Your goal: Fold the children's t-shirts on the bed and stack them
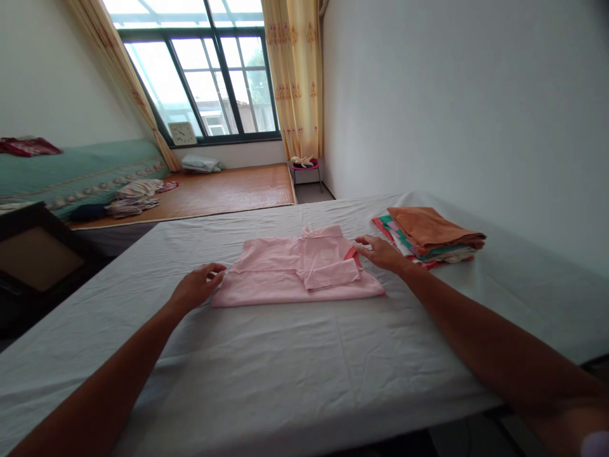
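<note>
A pink collared shirt (266, 279) lies partly folded on a white-sheeted surface, its collar toward the far side and one sleeve laid across the body. At the shirt's left edge, my left hand (197, 289) has its fingers curled and closed on the cloth. My right hand (380, 252) pinches the opposite edge near the collar, where a coral-red patch of fabric shows. Parts of both sets of fingertips are hard to make out. Just beyond my right hand sits a stack of folded clothes (432, 231) with a brown-orange piece on top.
The white sheet (285, 362) covers the surface up to the wall (466, 114) at right. Beyond it is a brown mat-covered bed (228, 187) with rumpled clothes (136, 197). A dark-framed chair (42, 260) stands at left, and a small pink stool (307, 166) by the curtain.
</note>
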`<state>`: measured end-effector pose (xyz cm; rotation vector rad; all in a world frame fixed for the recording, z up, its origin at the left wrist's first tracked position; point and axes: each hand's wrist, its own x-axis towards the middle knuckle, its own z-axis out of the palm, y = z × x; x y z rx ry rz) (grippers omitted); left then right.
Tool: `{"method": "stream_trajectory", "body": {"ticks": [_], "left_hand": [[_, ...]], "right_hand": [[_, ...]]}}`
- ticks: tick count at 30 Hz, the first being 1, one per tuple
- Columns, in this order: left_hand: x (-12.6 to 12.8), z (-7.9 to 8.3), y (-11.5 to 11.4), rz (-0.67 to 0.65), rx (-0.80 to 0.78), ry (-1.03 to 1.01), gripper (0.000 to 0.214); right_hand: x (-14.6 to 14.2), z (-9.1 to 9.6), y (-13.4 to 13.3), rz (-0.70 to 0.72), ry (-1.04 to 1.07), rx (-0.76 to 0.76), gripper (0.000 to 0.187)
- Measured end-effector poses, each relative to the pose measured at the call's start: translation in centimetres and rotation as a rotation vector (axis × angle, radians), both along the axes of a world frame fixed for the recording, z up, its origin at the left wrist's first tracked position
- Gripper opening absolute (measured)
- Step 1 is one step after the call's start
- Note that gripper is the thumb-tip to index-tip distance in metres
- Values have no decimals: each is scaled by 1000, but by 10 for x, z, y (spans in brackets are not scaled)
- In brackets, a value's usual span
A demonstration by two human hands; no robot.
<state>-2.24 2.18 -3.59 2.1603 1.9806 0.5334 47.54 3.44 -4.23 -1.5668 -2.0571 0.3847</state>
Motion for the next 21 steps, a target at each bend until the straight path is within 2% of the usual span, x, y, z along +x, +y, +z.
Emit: {"method": "stream_trajectory", "body": {"ticks": [3, 6, 8, 10, 13, 15, 17, 19, 21], "left_hand": [[5, 10, 31, -69, -21, 54, 43], [21, 16, 67, -98, -6, 161, 46], [35, 14, 89, -112, -14, 197, 46], [47, 9, 109, -112, -44, 199, 46], [58, 1, 130, -100, -55, 187, 44], [58, 0, 138, -96, -64, 181, 40], [53, 3, 142, -96, -54, 153, 35], [45, 7, 142, -76, 15, 77, 33], [34, 8, 139, -20, 102, -30, 34]], "right_hand": [[-10, 10, 24, 20, -69, -13, 39], [-22, 17, 58, -78, -84, -84, 36], [-31, 18, 81, -146, -78, -187, 38], [-42, 17, 100, -164, -82, -269, 50], [-55, 14, 120, -146, -95, -328, 58], [-61, 14, 128, -83, -47, -436, 48], [-63, 17, 133, 16, 103, -502, 35], [-63, 22, 137, 100, 323, -391, 32], [-62, 24, 139, 141, 501, -170, 32]]}}
